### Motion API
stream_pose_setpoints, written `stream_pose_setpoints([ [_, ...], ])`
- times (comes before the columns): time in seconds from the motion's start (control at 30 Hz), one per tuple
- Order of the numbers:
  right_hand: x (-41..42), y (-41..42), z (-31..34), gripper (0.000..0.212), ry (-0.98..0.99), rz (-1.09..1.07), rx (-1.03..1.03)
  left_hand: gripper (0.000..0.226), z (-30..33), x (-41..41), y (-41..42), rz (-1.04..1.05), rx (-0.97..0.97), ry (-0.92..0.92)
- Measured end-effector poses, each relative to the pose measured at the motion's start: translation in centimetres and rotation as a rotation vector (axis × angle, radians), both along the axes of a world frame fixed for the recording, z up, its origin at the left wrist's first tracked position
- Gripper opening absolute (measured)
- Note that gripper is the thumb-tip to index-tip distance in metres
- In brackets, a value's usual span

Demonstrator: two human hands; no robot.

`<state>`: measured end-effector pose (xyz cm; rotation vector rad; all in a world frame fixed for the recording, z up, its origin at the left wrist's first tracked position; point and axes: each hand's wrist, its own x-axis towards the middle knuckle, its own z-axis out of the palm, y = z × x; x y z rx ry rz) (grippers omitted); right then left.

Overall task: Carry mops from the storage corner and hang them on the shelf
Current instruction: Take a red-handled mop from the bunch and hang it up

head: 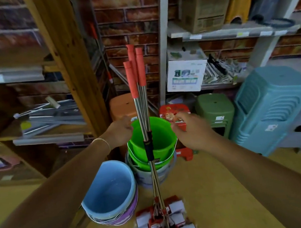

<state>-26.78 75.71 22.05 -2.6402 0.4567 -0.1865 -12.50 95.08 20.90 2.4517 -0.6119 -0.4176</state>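
Both hands reach fwd, apart: left hand (120, 132) loosely curled just left of the mops (143, 114), right hand (190, 129) w/ relaxed fingers to their right, neither gripping anything. The three mops stand bunched upright on the floor (223, 190), heads down, shafts leaning against the green bucket (161, 141). Blue bucket (110, 191) sits lower left; stools (215, 113) by the shelf (231, 33).

tan floor (223, 190), mops (161, 221) standing, stacked buckets (111, 197), plastic stools (215, 114)

shiny metal mops (142, 115), glossy plastic bucket (160, 137).
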Motion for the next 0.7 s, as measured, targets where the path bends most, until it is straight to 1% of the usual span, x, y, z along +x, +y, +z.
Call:
stream_pose_setpoints([
  [0.1, 3.2, 0.5, -1.4, 0.049, -0.017, 0.037, 0.04, 0.05, -1.7, 1.6, 0.3, 0.007, 0.008, 0.059],
  [0.17, 5.3, 0.9, -2.5, 0.043, -0.066, 0.069, 0.074, 0.053, -3.0, 2.5, 0.4, 0.033, -0.02, 0.054],
  [0.23, 7.6, 1.3, -3.5, 0.038, -0.099, 0.1, 0.109, 0.053, -3.8, 3.0, 0.3, 0.065, -0.043, 0.046],
  [0.33, 11.0, 1.8, -4.9, 0.035, -0.115, 0.106, 0.166, 0.052, -4.7, 3.3, 0.1, 0.107, -0.077, 0.043],
  [0.43, 14.9, 2.0, -5.8, 0.039, -0.07, 0.088, 0.23, 0.052, -5.1, 3.8, -0.1, 0.153, -0.082, 0.028],
  [0.63, 20.9, 1.7, -7.4, 0.052, -0.028, -0.02, 0.338, 0.056, -6.0, 3.8, -0.9, 0.226, -0.079, 0.029],
  [0.7, 22.3, 1.5, -7.9, 0.05, -0.015, -0.037, 0.497, 0.055, -6.2, 3.8, -1.4, 0.235, -0.071, 0.029],
])
